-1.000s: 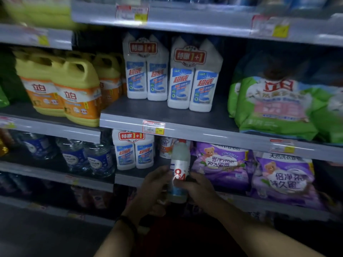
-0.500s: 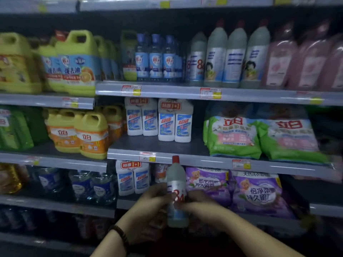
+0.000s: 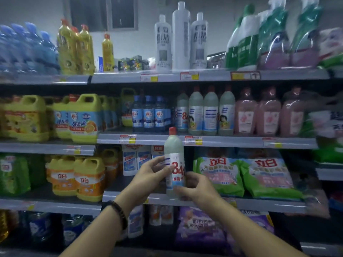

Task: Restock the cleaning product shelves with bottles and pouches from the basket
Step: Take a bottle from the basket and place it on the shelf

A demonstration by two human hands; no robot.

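I hold a pale bottle of 84 disinfectant (image 3: 174, 154) with a red cap upright in front of the shelves. My left hand (image 3: 151, 173) grips its left side at the label. My right hand (image 3: 196, 186) curls round its lower right part. The bottle's cap reaches the edge of the shelf (image 3: 222, 140) where a row of matching 84 bottles (image 3: 203, 112) stands. The basket is out of view.
Small blue-label bottles (image 3: 148, 114) stand left of the matching row, pink bottles (image 3: 269, 112) to its right. Yellow jugs (image 3: 83, 117) fill the left. Green pouches (image 3: 241, 175) and white twin packs (image 3: 133, 158) sit one shelf lower, purple pouches (image 3: 200, 225) below those.
The bottle has risen with both hands, from the purple-pouch shelf level up toward the shelf with the matching bottles. My view has tilted upward, showing the top shelf.
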